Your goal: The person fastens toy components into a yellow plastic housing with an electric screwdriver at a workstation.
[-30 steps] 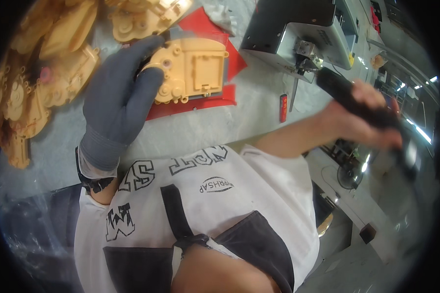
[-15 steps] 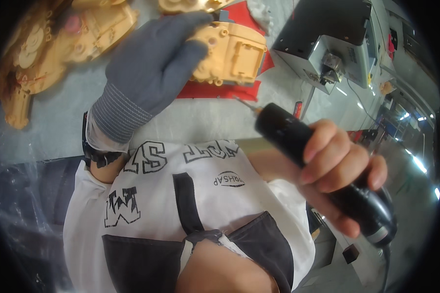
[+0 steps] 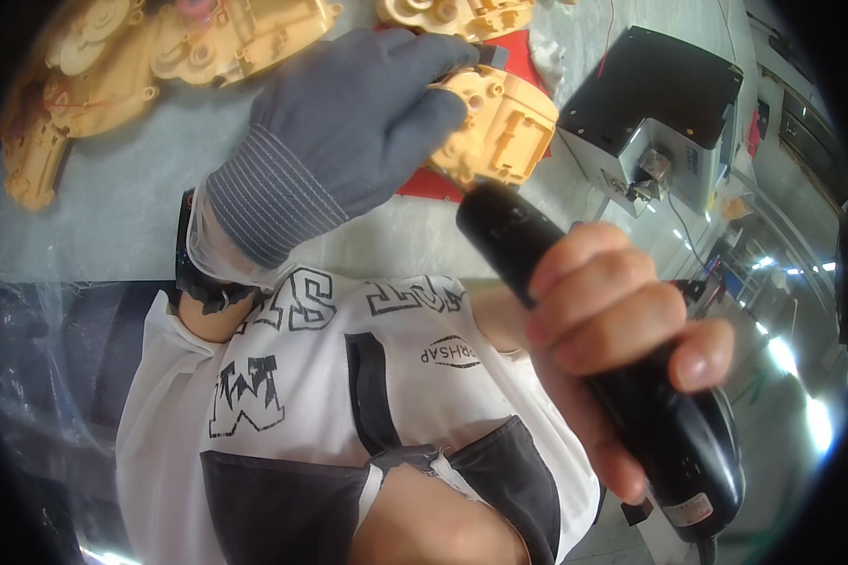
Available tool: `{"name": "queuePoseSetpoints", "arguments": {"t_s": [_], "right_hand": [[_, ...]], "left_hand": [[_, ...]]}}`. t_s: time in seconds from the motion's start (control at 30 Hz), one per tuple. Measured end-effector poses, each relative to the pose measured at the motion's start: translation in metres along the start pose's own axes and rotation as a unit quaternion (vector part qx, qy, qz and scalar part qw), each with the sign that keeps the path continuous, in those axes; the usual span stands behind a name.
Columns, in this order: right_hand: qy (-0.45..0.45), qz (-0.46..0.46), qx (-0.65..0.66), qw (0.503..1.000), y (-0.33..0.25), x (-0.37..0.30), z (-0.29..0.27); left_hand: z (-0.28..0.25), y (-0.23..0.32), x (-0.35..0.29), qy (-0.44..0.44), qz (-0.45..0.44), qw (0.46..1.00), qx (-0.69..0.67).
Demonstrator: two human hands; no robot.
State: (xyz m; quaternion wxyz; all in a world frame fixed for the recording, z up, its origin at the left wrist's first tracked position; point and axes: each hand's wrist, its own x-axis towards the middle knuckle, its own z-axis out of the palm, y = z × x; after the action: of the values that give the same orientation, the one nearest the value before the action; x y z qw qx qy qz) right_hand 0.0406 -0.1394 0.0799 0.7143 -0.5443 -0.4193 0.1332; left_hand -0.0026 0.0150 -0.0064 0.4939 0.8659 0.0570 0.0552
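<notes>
My left hand (image 3: 344, 141), in a grey knit glove, grips the left side of a yellow plastic housing (image 3: 513, 118) between thumb and fingers. The housing has moulded bosses and recesses on its upper face and lies on a red pad (image 3: 426, 185). My bare right hand (image 3: 622, 315) is wrapped round a black corded electric screwdriver (image 3: 693, 471). Its nose slants up and left to the housing's near edge. The bit is short in view and blurred there, so I cannot tell whether it touches the housing.
More yellow housings (image 3: 108, 99) with gears lie at the left of the grey table (image 3: 113, 235). Another yellow part (image 3: 457, 17) lies beyond the pad. A black-topped machine (image 3: 655, 85) with a metal front piece stands at the right. Clear plastic sheeting (image 3: 38, 377) hangs at lower left.
The screwdriver has moved up and left, bringing its nose to the housing's near edge. The table, left hand and housing have shifted rightward in view; the left hand keeps its grip.
</notes>
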Motion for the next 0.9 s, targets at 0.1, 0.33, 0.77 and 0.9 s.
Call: {"name": "queuePoseSetpoints", "arguments": {"t_s": [0.1,0.33,0.77,0.9], "right_hand": [[-0.018,0.019,-0.020,0.999,0.002,0.003,0.001],[-0.056,0.053,-0.065,0.995,0.005,0.011,0.006],[-0.067,-0.022,0.015,0.997,0.024,0.007,0.000],[0.024,-0.021,0.045,0.999,-0.008,-0.007,-0.017]], "left_hand": [[0.001,-0.001,0.001,-0.001,-0.011,1.000,0.017],[0.005,-0.006,0.000,0.008,-0.010,1.000,0.010],[0.004,-0.002,-0.001,0.007,-0.019,0.999,0.024],[0.006,-0.002,0.000,0.004,0.008,1.000,0.027]]}}
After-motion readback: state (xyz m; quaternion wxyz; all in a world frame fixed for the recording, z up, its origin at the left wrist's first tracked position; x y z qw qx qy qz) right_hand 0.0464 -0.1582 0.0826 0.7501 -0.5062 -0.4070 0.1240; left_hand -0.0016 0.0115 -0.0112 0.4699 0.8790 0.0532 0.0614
